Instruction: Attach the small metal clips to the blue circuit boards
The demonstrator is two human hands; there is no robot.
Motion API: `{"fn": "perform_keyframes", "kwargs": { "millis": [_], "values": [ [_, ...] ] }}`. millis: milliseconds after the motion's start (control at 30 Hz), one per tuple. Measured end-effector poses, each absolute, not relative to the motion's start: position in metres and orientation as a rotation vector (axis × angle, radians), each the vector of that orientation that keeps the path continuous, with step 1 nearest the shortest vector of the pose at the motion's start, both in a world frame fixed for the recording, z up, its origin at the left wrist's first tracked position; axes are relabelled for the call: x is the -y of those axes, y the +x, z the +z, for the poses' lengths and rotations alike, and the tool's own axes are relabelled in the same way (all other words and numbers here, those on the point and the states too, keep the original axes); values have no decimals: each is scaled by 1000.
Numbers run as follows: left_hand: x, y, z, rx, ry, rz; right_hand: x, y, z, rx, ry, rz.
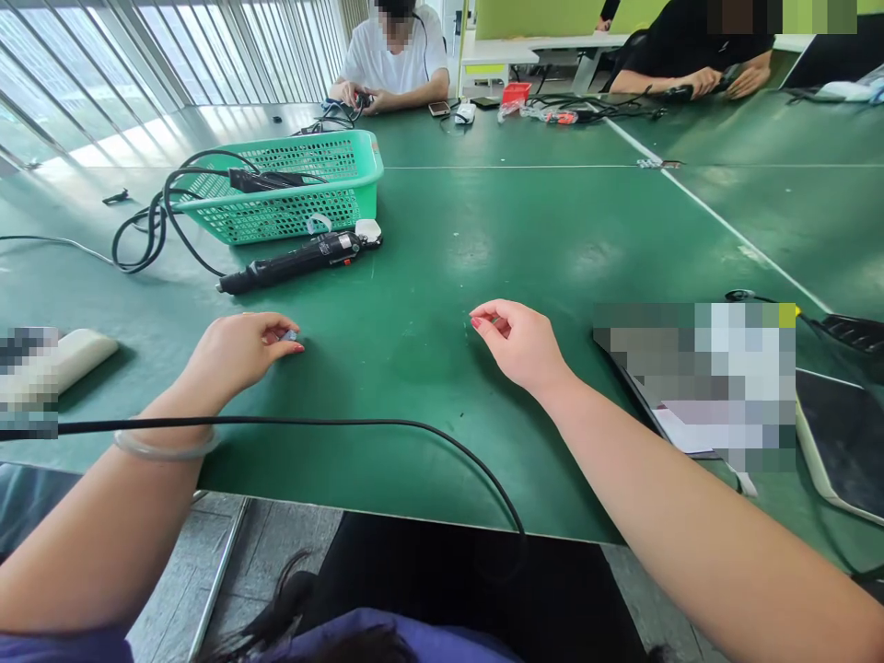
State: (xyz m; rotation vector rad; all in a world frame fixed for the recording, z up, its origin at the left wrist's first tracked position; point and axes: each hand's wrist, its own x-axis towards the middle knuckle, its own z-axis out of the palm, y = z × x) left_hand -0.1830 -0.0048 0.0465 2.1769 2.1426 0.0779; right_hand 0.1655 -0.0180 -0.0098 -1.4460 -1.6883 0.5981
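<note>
My left hand [238,350] is closed in a pinch around a small pale bluish piece [290,336], mostly covered by the fingers, so its kind does not show. My right hand [525,343] rests over the green table [401,368], thumb and fingertips drawn together; whatever they hold, if anything, is hidden. Beyond the left hand lies a black corded electric screwdriver [290,262], its white-capped end pointing right. Behind it stands a green plastic basket [276,218] holding a black power adapter [266,180] and cable.
A black cable [331,422] crosses above my left wrist and hangs over the table edge. A pale device [87,359] lies far left. Blurred items and a dark-screened device [846,433] sit right. Two people [397,55] work across the table, near cables and a red container [516,94].
</note>
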Motion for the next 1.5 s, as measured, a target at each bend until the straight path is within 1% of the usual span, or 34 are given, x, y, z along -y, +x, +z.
{"fn": "perform_keyframes", "kwargs": {
  "millis": [267,367,533,633,733,833,967,1033,1167,1333,1500],
  "values": [
    [3,-185,42,-2020,2202,168,18,167,-12,1689,-1469,586],
    [3,-192,42,-2037,2084,236,18,167,-12,1693,-1468,586],
    [3,-191,36,-2021,1686,624,17,167,-12,1698,-1462,607],
    [2,-171,27,-1947,1603,734,17,166,-12,1701,-1466,630],
    [1,-133,19,-1737,1702,763,17,165,-11,1696,-1472,641],
    [1,-78,14,-1471,1729,729,15,167,-11,1683,-1477,666],
    [-3,-5,9,-1050,1455,717,14,177,-8,1820,-1484,700],
    [-5,16,6,-972,1281,812,14,185,-6,1895,-1500,746],
    [-6,17,4,-920,1053,898,17,196,-2,1989,-1490,891],
    [-5,1,6,-902,973,865,18,191,2,2148,-1551,728],
    [-7,4,6,-907,948,860,19,184,2,2109,-1504,618]
  ]
}}
